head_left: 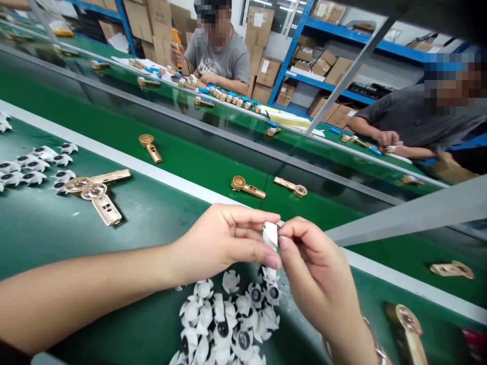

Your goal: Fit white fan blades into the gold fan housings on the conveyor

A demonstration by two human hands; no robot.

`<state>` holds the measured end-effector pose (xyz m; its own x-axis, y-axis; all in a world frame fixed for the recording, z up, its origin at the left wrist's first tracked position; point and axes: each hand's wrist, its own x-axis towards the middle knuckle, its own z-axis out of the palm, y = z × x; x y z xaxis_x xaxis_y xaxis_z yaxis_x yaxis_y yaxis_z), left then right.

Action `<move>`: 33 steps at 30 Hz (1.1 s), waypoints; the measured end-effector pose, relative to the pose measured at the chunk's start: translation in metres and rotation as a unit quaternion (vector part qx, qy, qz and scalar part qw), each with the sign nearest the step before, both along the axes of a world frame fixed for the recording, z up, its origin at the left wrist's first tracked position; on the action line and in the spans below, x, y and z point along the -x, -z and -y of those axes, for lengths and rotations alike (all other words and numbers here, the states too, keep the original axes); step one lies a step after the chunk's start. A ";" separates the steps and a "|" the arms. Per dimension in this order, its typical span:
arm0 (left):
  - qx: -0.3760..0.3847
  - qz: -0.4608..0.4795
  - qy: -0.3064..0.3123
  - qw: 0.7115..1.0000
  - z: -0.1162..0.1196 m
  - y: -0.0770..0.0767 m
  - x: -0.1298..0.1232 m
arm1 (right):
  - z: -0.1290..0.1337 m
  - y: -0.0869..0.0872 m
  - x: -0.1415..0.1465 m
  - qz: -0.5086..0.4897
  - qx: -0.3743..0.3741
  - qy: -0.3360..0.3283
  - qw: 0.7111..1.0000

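Between its thumb and fingers my left hand (228,238) grips a small white fan impeller (270,234) by its sides. My right hand (315,258) is closed in a pinch at the impeller's right side; whatever its fingertips hold there is hidden or too small to make out. Below both hands lies a heap of white impellers (228,324), some showing dark round centres. To the left, two gold handheld-fan housings (107,209) overlap on the green bench, near more white impellers (32,165). Another gold housing (409,324) sits at the lower right, beside my right wrist.
Beyond the white bench edge (182,183) runs a green conveyor belt (198,167) carrying several gold housings (249,187). A grey slanted bar (403,218) crosses on the right. Across the line, one person (224,56) holds an orange tool (176,43); another person (414,121) works at the right.
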<state>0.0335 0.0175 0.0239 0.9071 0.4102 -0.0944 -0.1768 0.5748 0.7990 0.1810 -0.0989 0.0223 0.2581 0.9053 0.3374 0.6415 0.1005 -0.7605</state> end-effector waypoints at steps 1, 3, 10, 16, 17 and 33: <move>0.000 -0.001 -0.002 1.000 0.000 0.000 0.000 | 0.000 0.000 0.001 0.008 -0.004 0.001 1.000; -0.003 -0.002 -0.006 1.000 0.000 0.000 0.000 | 0.000 -0.001 0.002 0.019 -0.013 0.002 1.000; -0.010 -0.003 -0.018 1.000 -0.002 0.004 -0.004 | -0.003 0.004 0.004 0.093 -0.047 0.041 0.994; -0.008 -0.017 -0.067 0.998 -0.008 0.003 -0.004 | 0.005 0.008 0.012 0.172 -0.121 -0.002 0.978; -0.013 -0.021 -0.077 0.997 -0.011 0.005 -0.004 | 0.004 0.008 0.010 0.173 -0.127 -0.019 0.977; 0.012 -0.080 -0.081 0.993 -0.070 0.074 -0.018 | -0.130 0.083 -0.132 0.259 0.264 0.195 0.908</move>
